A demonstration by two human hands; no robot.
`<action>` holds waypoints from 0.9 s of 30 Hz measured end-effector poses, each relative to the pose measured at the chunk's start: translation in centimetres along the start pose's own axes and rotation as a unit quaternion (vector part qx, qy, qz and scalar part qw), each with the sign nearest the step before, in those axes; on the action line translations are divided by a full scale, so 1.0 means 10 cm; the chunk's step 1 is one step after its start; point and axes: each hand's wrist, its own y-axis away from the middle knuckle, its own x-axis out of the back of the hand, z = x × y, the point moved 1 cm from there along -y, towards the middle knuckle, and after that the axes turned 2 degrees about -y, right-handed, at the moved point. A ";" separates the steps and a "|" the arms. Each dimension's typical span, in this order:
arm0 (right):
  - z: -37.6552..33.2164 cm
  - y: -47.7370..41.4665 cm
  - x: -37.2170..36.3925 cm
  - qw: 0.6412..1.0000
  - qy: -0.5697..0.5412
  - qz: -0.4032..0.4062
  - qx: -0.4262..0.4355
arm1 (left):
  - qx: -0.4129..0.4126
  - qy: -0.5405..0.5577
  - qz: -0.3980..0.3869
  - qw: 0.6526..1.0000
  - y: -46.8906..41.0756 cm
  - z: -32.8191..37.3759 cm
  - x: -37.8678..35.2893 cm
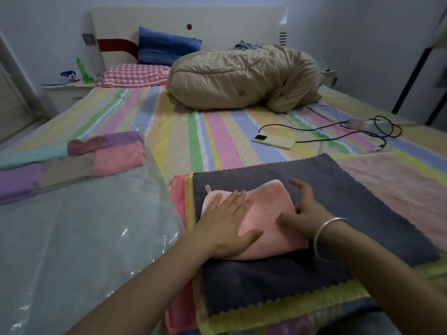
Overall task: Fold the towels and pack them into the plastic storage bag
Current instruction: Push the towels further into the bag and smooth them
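Head: pink towel [266, 209] near bag [84, 226] edge

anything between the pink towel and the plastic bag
Nothing visible. The pink towel lies on the grey towel under the left hand and right hand; the plastic bag lies just left of it.

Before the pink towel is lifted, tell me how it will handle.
Probably floppy: the pink towel has soft, rounded edges, so it may sag or unfold if lifted one-handed. Likely light: small, thin cloth. Its nap probably drags on the grey towel.
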 end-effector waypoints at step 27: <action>-0.38 0.15 -0.72 0.988 -0.124 0.016 -0.092 | 0.276 0.553 0.146 0.773 0.19 -0.55 0.26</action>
